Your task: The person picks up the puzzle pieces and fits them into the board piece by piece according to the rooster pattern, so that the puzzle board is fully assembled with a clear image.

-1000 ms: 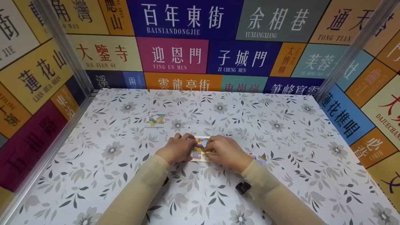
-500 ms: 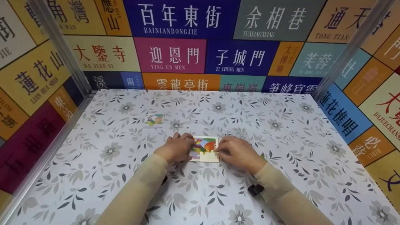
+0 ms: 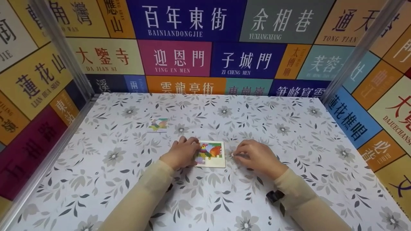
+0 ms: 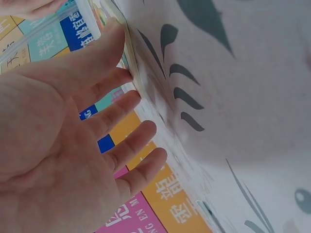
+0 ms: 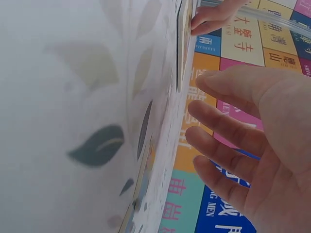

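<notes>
My left hand (image 3: 181,154) with relaxed fingers touching the puzzle board (image 3: 211,154) at its 9 o'clock edge, my right hand (image 3: 257,157) loosely open on the surface (image 3: 289,134) at 3 o'clock, holding nothing

On the back wall (image 3: 205,48), coloured panels carry white or red Chinese characters with Latin letters beneath. "BAINIANDONGJIE" is read on the dark blue panel (image 3: 186,19), "YUXIANGXIANG" on the grey panel (image 3: 282,21), "YING EN MEN" on the pink panel (image 3: 175,57), "ZI CHENG MEN" on the blue panel (image 3: 247,61), and "DA JIAN SI" on the cream panel (image 3: 106,56). "TONG TIAN" is seen on an orange panel (image 3: 346,22) (partly hidden by a metal post). On the left wall, "LIAN HUA SHAN" is printed on a yellow panel (image 3: 38,77).
</notes>
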`<state>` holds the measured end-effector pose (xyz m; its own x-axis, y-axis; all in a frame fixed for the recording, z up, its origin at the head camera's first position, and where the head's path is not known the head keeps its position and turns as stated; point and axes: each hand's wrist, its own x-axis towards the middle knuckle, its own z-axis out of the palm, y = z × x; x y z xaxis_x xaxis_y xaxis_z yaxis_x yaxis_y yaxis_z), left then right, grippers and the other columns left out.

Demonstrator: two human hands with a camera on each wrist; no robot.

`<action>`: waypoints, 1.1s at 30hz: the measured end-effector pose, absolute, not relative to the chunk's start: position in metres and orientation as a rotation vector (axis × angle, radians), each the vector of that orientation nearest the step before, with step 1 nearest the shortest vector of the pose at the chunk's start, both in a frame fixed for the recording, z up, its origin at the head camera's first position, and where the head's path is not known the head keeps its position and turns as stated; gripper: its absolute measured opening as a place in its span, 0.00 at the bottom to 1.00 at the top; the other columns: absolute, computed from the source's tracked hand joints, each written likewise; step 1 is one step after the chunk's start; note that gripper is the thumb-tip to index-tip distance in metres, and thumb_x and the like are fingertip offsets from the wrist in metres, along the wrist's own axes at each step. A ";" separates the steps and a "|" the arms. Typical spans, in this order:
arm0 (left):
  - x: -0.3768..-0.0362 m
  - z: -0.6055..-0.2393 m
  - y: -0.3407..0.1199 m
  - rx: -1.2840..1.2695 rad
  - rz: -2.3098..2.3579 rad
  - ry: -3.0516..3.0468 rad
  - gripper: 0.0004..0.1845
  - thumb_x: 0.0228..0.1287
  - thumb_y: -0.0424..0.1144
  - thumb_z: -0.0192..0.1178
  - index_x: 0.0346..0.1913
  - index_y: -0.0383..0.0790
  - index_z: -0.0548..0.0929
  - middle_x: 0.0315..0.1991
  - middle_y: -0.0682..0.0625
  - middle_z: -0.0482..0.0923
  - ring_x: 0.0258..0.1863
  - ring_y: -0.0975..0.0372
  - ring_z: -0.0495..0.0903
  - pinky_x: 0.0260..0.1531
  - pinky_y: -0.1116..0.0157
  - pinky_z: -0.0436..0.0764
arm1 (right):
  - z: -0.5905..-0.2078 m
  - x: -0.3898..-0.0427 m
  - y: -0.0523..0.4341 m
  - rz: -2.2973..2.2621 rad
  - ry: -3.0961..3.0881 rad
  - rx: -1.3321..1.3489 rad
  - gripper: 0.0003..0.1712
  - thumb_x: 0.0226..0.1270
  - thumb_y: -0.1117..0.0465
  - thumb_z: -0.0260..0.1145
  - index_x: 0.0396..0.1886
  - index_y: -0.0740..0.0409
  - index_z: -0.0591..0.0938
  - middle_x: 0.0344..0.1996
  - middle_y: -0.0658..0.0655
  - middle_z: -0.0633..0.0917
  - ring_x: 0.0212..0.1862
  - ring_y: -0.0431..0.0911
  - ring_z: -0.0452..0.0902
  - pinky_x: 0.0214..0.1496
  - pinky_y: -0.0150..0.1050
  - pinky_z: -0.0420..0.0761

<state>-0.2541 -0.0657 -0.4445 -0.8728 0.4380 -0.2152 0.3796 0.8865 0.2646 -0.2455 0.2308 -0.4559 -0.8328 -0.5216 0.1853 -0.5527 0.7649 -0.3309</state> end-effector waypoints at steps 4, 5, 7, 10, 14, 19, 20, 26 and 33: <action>-0.255 -0.445 -0.066 0.618 0.306 2.790 0.28 0.65 0.44 0.72 0.67 0.48 0.80 0.75 0.50 0.67 0.69 0.48 0.65 0.68 0.45 0.67 | -0.456 -0.246 0.238 0.575 -2.885 0.858 0.06 0.66 0.55 0.74 0.41 0.46 0.93 0.41 0.45 0.87 0.46 0.44 0.82 0.51 0.46 0.82; -0.255 -0.445 -0.066 0.617 0.315 2.790 0.28 0.65 0.44 0.72 0.67 0.48 0.80 0.75 0.50 0.68 0.69 0.48 0.65 0.68 0.45 0.67 | -0.455 -0.246 0.240 0.575 -2.888 0.852 0.06 0.66 0.55 0.74 0.41 0.46 0.93 0.41 0.46 0.87 0.47 0.44 0.82 0.51 0.46 0.82; -0.255 -0.446 -0.067 0.619 0.331 2.792 0.28 0.64 0.44 0.73 0.66 0.47 0.80 0.75 0.50 0.69 0.68 0.48 0.66 0.67 0.45 0.68 | -0.455 -0.246 0.243 0.570 -2.891 0.843 0.06 0.66 0.55 0.74 0.41 0.47 0.93 0.41 0.46 0.87 0.47 0.45 0.82 0.51 0.47 0.82; -0.255 -0.448 -0.068 0.632 0.354 2.798 0.28 0.64 0.44 0.73 0.66 0.47 0.80 0.74 0.50 0.70 0.67 0.47 0.66 0.66 0.45 0.68 | -0.454 -0.246 0.246 0.566 -2.897 0.832 0.06 0.66 0.55 0.74 0.40 0.46 0.93 0.41 0.45 0.87 0.47 0.45 0.82 0.51 0.47 0.82; -0.254 -0.448 -0.068 0.645 0.359 2.803 0.28 0.64 0.44 0.73 0.67 0.47 0.80 0.73 0.50 0.70 0.67 0.46 0.66 0.64 0.45 0.68 | -0.455 -0.245 0.249 0.564 -2.904 0.813 0.06 0.66 0.53 0.74 0.40 0.46 0.93 0.42 0.45 0.87 0.48 0.44 0.82 0.52 0.47 0.82; -0.253 -0.447 -0.067 0.642 0.341 2.796 0.28 0.64 0.44 0.73 0.67 0.46 0.81 0.73 0.49 0.71 0.66 0.47 0.67 0.65 0.45 0.69 | -0.455 -0.243 0.253 0.552 -2.922 0.762 0.07 0.67 0.54 0.74 0.40 0.47 0.93 0.45 0.48 0.87 0.52 0.48 0.83 0.56 0.50 0.82; -0.253 -0.447 -0.067 0.637 0.339 2.793 0.28 0.64 0.44 0.73 0.67 0.46 0.81 0.73 0.49 0.71 0.66 0.47 0.67 0.65 0.45 0.68 | -0.455 -0.243 0.254 0.547 -2.926 0.757 0.07 0.67 0.54 0.73 0.40 0.47 0.93 0.45 0.48 0.87 0.52 0.48 0.83 0.56 0.50 0.82; -0.253 -0.448 -0.067 0.626 0.337 2.790 0.28 0.64 0.44 0.73 0.67 0.47 0.80 0.73 0.49 0.71 0.66 0.47 0.67 0.66 0.45 0.68 | -0.455 -0.242 0.264 0.572 -2.944 0.703 0.08 0.68 0.54 0.72 0.42 0.48 0.93 0.48 0.50 0.87 0.53 0.49 0.83 0.57 0.52 0.82; -0.255 -0.446 -0.066 0.622 0.339 2.788 0.28 0.63 0.43 0.73 0.67 0.48 0.81 0.73 0.50 0.71 0.67 0.47 0.67 0.67 0.46 0.68 | -0.452 -0.242 0.277 0.524 -2.943 0.688 0.08 0.67 0.55 0.73 0.42 0.49 0.92 0.45 0.48 0.87 0.52 0.50 0.83 0.56 0.52 0.82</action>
<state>-0.2551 -0.0655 -0.4464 -0.8730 0.4429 -0.2039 0.3813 0.8808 0.2808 -0.2425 0.2769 -0.4522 -0.8967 -0.4172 0.1478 -0.4426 0.8412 -0.3107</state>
